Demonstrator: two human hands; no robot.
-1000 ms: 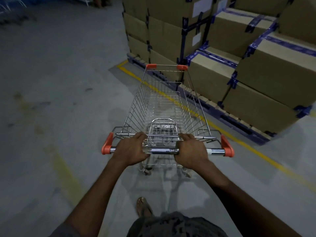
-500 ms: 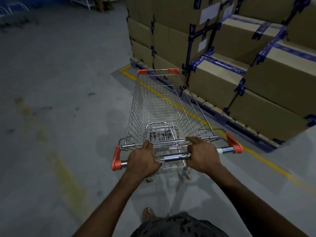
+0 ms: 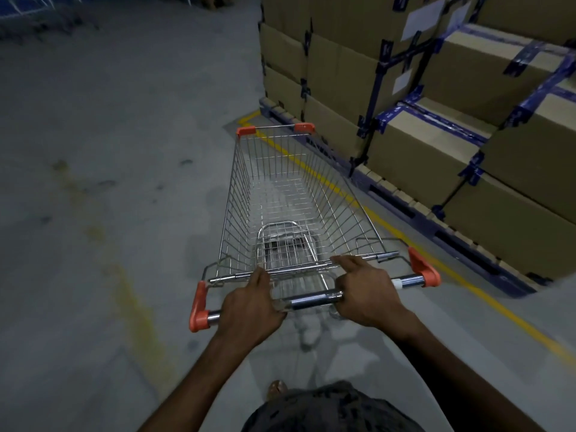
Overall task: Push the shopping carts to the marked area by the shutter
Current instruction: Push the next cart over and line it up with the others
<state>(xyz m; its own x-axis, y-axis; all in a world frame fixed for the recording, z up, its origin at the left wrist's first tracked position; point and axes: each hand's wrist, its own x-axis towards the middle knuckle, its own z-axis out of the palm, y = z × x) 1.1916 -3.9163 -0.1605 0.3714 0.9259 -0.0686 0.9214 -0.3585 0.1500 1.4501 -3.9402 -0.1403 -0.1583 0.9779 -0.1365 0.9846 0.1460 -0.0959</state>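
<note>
A chrome wire shopping cart (image 3: 280, 188) with orange corner caps stands on the grey floor in front of me, its basket holding nothing. Its front end points up and slightly left. My left hand (image 3: 249, 310) grips the left part of the chrome handle bar (image 3: 314, 299). My right hand (image 3: 367, 294) grips the bar further right, with its index finger stretched forward along the basket's rear rim. Neither the shutter nor a marked area shows in this view.
Stacked cardboard boxes (image 3: 436, 141) with blue tape stand on dark pallets (image 3: 452, 232) close on the right. A yellow floor line (image 3: 467, 283) runs along the pallets and under the cart. A faded yellow line (image 3: 134, 300) crosses the open concrete on the left.
The cart has turned to the left, its front swinging away from the boxes. Both hands stay on the handle, which now slopes up to the right.
</note>
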